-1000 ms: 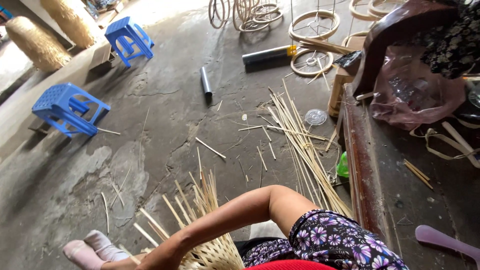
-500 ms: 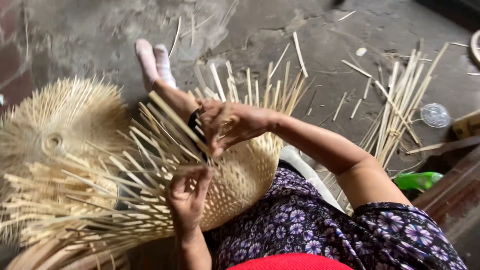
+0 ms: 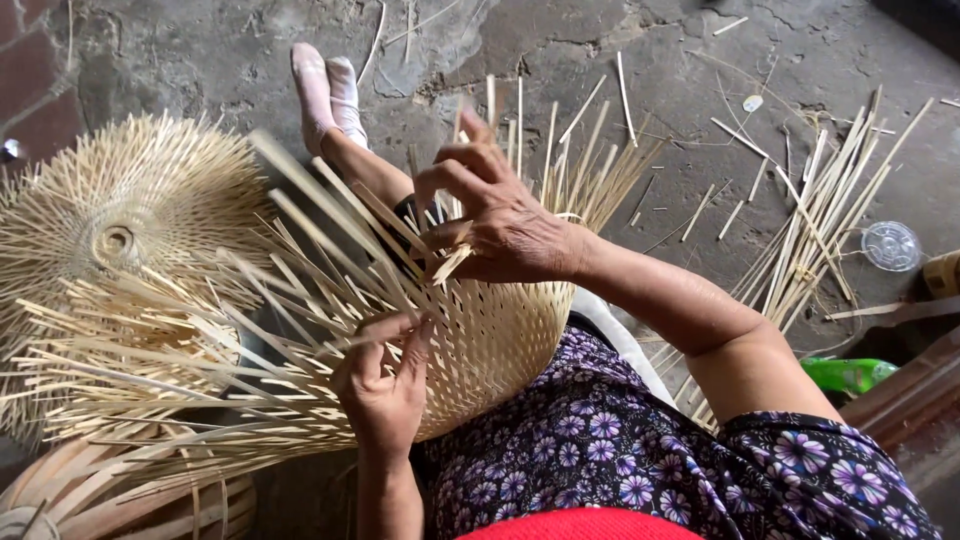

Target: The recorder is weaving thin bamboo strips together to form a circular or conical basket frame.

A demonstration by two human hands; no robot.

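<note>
We record one half-woven bamboo basket (image 3: 500, 340), pale straw in colour, lying on its side across the lap of the person at work, its woven bowl toward the body and its loose unwoven strips (image 3: 200, 340) fanning out to the left; nothing shows inside it. The left hand (image 3: 385, 385) rests on the weave at the lower edge, its grip pinched closed on one thin strip between thumb and fingertips. The right hand (image 3: 495, 225) lies over the top of the weave, fingers curled and spread among the upright strips (image 3: 560, 160), its grip closed on a few strip ends under the palm. Second item: a finished-looking woven bamboo piece (image 3: 130, 220), round with a small ring at its centre and spiky strip ends around the rim, standing just beside the basket on the left. Third item: part of a darker brown woven basket (image 3: 110, 495) at the lower left corner, its contents hidden. Surface: a rough grey concrete floor (image 3: 600, 50), cracked and stained, with a strip of red brick (image 3: 35, 90) at the left edge. On the floor to the right lies a bundle of long bamboo slats (image 3: 820, 230), with short offcuts scattered near it. Beside the bundle sits a round clear plastic lid (image 3: 891, 245), and lower down a green plastic bottle (image 3: 850, 374) lying flat. The feet in pale pink socks (image 3: 328, 85) rest on the floor beyond the basket.
</note>
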